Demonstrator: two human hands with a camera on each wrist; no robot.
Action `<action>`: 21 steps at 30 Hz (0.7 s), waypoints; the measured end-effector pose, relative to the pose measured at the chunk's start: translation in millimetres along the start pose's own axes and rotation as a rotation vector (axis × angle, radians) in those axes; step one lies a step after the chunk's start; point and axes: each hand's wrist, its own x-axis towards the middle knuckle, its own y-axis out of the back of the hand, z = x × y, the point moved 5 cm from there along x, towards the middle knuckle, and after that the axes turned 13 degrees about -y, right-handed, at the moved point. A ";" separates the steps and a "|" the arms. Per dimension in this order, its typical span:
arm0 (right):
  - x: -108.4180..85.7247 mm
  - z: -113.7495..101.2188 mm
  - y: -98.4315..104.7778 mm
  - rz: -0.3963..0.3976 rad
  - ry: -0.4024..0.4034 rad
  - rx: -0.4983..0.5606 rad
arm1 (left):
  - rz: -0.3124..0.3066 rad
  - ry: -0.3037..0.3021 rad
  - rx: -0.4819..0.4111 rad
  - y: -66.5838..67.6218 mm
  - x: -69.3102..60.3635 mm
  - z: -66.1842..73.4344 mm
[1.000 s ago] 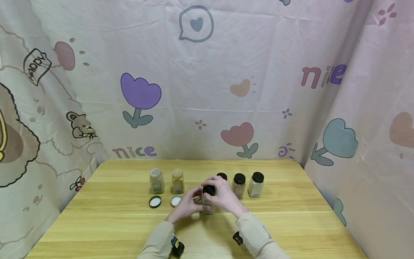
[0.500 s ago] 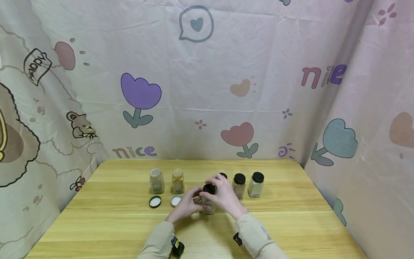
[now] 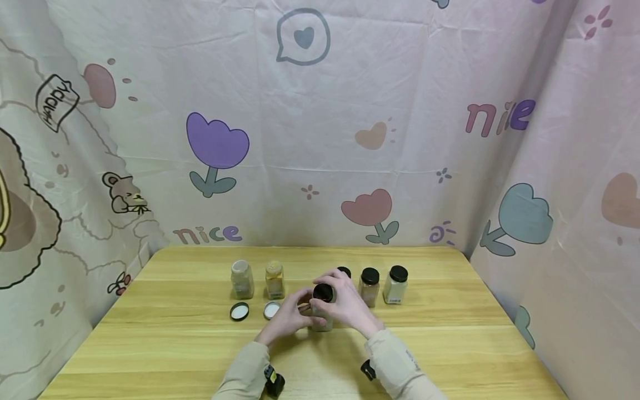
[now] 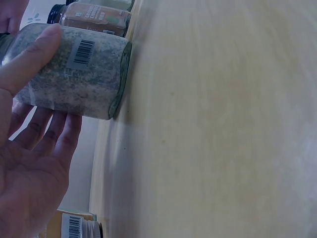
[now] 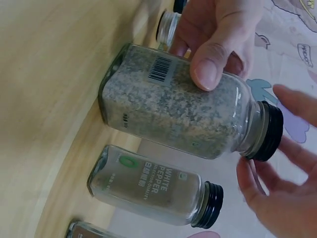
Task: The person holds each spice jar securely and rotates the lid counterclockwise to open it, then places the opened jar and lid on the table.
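A square glass spice jar [image 5: 168,109] of speckled grey-brown grains stands on the table in front of me, its black lid [image 3: 323,292] on top. My left hand [image 3: 289,318] holds the jar's body, the thumb across the side near the barcode label, as the left wrist view also shows with the jar [image 4: 94,74]. Around the lid, my right hand [image 3: 345,300] has its fingers and thumb curled. In the right wrist view the thumb touches the lid's edge, while some fingers of the right hand [image 5: 285,188] stand slightly off it.
Left on the wooden table [image 3: 165,344] are two lidless jars, one pale [image 3: 242,280] and one yellow [image 3: 275,281]. Before them lie a black-rimmed lid [image 3: 239,311] and a second lid [image 3: 271,310]. Capped jars stand right: brown [image 3: 369,289], white [image 3: 396,286], and one partly hidden [image 3: 343,271].
My right hand's fingers have shifted a little around the lid, uncovering more of its top than a second ago. My left hand and the jar have stayed put.
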 end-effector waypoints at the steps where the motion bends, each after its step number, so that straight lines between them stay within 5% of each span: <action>1: -0.2 0.3 0.3 0.024 -0.010 -0.011 | 0.000 0.004 -0.006 -0.2 0.1 -0.2; 6: 0.2 0.0 2.0 0.095 -0.036 -0.053 | 0.006 0.009 -0.016 -0.5 0.8 0.0; 16: -0.1 -0.3 1.4 -0.034 -0.012 -0.006 | 0.009 -0.002 0.039 -0.5 0.5 1.3; 21: -0.4 -1.0 2.1 0.028 -0.008 -0.028 | 0.013 0.011 -0.006 -1.0 1.4 -0.1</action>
